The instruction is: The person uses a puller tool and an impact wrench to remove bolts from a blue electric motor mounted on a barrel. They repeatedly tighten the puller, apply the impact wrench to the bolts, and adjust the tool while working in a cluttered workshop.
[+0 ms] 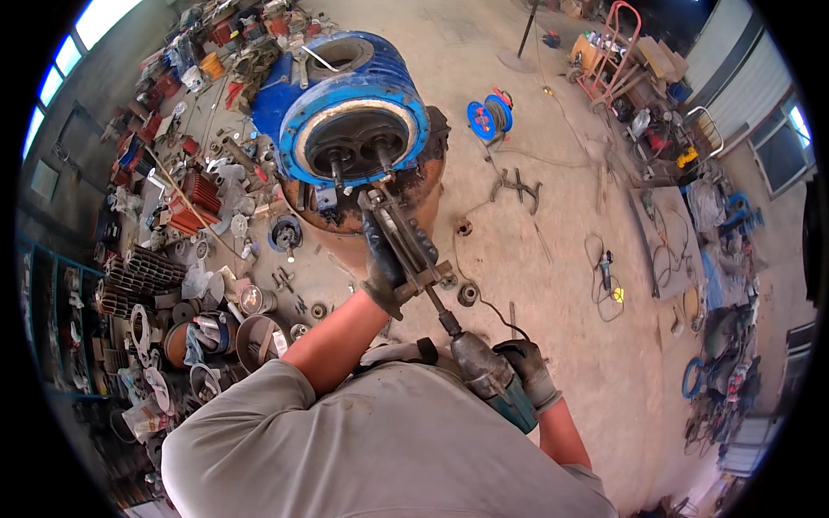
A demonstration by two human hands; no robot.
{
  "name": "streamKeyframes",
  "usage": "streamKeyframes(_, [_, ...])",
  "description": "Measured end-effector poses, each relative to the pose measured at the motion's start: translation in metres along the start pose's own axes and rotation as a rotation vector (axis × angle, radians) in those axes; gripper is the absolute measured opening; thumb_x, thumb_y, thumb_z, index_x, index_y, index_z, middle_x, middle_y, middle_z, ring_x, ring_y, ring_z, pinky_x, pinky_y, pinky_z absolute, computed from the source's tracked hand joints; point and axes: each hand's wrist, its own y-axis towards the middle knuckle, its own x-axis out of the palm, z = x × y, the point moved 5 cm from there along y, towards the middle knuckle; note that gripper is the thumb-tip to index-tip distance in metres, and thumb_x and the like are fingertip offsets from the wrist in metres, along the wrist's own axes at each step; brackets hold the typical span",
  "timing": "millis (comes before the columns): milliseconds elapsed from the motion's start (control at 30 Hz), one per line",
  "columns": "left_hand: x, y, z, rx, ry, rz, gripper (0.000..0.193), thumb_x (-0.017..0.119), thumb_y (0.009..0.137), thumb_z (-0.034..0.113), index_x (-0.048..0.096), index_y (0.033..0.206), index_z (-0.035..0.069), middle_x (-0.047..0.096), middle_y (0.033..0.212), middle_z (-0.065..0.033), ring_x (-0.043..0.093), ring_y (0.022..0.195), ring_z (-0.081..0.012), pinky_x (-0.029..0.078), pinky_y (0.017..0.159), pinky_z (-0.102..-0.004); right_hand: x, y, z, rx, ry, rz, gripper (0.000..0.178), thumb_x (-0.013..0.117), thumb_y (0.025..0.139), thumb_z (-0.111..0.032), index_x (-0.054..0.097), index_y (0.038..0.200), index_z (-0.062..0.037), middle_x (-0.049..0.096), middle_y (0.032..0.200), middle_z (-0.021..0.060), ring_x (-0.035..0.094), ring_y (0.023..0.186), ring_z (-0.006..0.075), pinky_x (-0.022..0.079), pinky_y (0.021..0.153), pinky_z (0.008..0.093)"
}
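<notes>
My left hand (382, 268), in a dark-palmed glove, is closed around a metal gear puller (399, 231) with long arms and a crossbar. The puller's far end is close to two shafts in the open round face of a blue machine housing (354, 99); I cannot tell whether it touches them. From the puller's near end, a screw rod runs to the socket of an impact wrench (484, 363) with a teal rear body. Gripping that wrench near my waist is my gloved right hand (528, 371), its fingers partly hidden by the tool.
The housing rests on a rusty drum (354, 237), with a wrench (304, 67) on top. Motors, rings and metal parts crowd the left floor. A blue cable reel (490, 116), another puller (516, 188) and an angle grinder (606, 272) lie to the right. A cord trails from the impact wrench.
</notes>
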Motion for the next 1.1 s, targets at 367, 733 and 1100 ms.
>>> streamKeyframes(367, [-0.017, -0.054, 0.061, 0.225, -0.014, 0.011, 0.077, 0.046, 0.089, 0.092, 0.067, 0.090, 0.018, 0.066, 0.073, -0.0037, 0.065, 0.066, -0.0266, 0.058, 0.066, -0.0442, 0.040, 0.026, 0.030, 0.134, 0.350, -0.184, 0.034, 0.069, 0.084, -0.013, 0.074, 0.114, 0.0004, 0.077, 0.113, 0.0164, 0.071, 0.102, 0.0337, 0.055, 0.094, 0.0404])
streamKeyframes(733, [-0.117, -0.113, 0.115, 0.375, -0.102, -0.040, 0.075, 0.038, 0.092, 0.089, 0.067, 0.088, 0.019, 0.065, 0.076, -0.0030, 0.067, 0.074, -0.0270, 0.058, 0.075, -0.0582, 0.038, 0.080, -0.036, -0.156, -0.044, -0.342, 0.039, 0.070, 0.084, -0.018, 0.075, 0.122, -0.0105, 0.075, 0.126, 0.0052, 0.062, 0.116, 0.0298, 0.045, 0.107, 0.0431])
streamKeyframes(1100, [-0.230, -0.137, 0.159, 0.582, -0.249, 0.135, 0.061, 0.048, 0.099, 0.074, 0.064, 0.097, 0.015, 0.067, 0.090, -0.0076, 0.068, 0.084, -0.0321, 0.053, 0.090, -0.0729, 0.080, 0.053, -0.015, 0.142, 0.328, -0.351, 0.040, 0.070, 0.088, -0.019, 0.073, 0.126, -0.0072, 0.073, 0.125, 0.0125, 0.062, 0.122, 0.0325, 0.047, 0.105, 0.0444])
